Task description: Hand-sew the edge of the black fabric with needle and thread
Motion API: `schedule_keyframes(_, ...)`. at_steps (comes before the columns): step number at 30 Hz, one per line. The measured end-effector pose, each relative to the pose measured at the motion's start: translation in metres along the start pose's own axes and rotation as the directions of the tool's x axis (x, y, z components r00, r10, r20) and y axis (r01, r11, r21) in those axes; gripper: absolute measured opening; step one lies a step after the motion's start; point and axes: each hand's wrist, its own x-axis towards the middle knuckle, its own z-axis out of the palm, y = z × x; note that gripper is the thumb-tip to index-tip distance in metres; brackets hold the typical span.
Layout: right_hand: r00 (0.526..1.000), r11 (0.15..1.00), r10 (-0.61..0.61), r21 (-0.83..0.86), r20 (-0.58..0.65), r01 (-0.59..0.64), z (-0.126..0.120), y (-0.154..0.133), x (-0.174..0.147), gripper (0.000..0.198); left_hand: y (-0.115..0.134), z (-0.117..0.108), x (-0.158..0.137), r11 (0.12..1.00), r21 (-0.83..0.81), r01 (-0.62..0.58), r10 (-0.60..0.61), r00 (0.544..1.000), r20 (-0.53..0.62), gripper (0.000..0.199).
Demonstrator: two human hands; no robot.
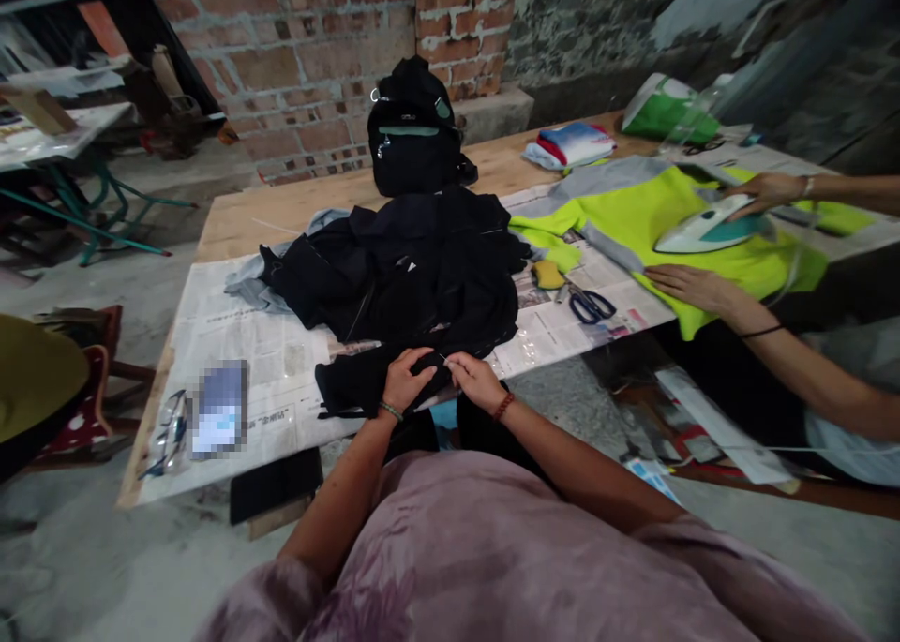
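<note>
Table (229, 222): long wooden top, partly covered by newspaper (201, 342); its back side is set towards a brick wall (274, 70).
Dark garments (400, 267): heaped on the newspaper, left of the table's middle; a grey cloth (257, 291) is partly covered by them.
Yellow-green garment (625, 220): spread to the right of the heap; grey panels are seen on it.
Backpack (412, 159): black, stood upright behind the heap.
Black cloth (348, 380): laid at the table's near edge, in front of the heap; whether it is joined to the heap cannot be told.
Iron (710, 225): gripped in a co-worker's hand (763, 192), on the yellow-green garment; the garment is pressed flat by the co-worker's other hand (693, 286).
Left hand (409, 381): rested on the black cloth, fingers bent, thumb set apart; whether a fold is pinched cannot be told.
Right hand (476, 381): just beside the left; thumb and forefinger are brought together on a thin pale sliver (442, 357), too small to be identified.
Scissors (591, 305): dark-handled, laid near a yellow item (547, 275).
</note>
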Motion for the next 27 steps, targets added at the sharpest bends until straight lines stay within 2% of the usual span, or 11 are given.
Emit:
schedule_keyframes(3, 0.997, 0.992, 0.076, 0.100, 0.027, -0.079, -0.0008, -0.0023, 0.0003, 0.023, -0.0018, 0.0011, -0.0002, 0.999, -0.045, 0.012, -0.013, 1.000, -0.018, 0.021)
schedule_keyframes(7, 0.994, 0.981, 0.106, 0.160, 0.037, -0.110, -0.0011, -0.0031, -0.0009, 0.023, -0.0065, 0.0021, -0.0004, 0.994, -0.107, 0.013, -0.017, 0.999, -0.037, 0.013)
schedule_keyframes(15, 0.995, 0.982, 0.091, 0.163, 0.039, -0.097, -0.0016, -0.0009, -0.0019, 0.025, -0.0074, 0.0004, 0.0006, 0.989, -0.140, 0.046, -0.052, 0.998, -0.036, 0.015)
schedule_keyframes(20, 0.994, 0.982, 0.111, 0.153, -0.013, -0.108, -0.0049, 0.0014, -0.0046, 0.025, -0.0082, 0.0011, 0.0006, 0.988, -0.149, 0.044, -0.051, 0.998, -0.046, 0.017)
schedule_keyframes(23, 0.996, 0.989, 0.090, 0.118, -0.013, -0.088, -0.0060, 0.0001, -0.0069, 0.025, -0.0094, 0.0018, 0.0003, 0.988, -0.148, 0.045, -0.053, 0.997, -0.047, 0.017)
schedule_keyframes(27, 1.000, 1.000, -0.006, 0.021, 0.019, 0.005, -0.0037, -0.0025, -0.0081, 0.024, -0.0081, 0.0007, 0.0002, 0.990, -0.136, 0.048, -0.054, 0.997, -0.047, 0.016)
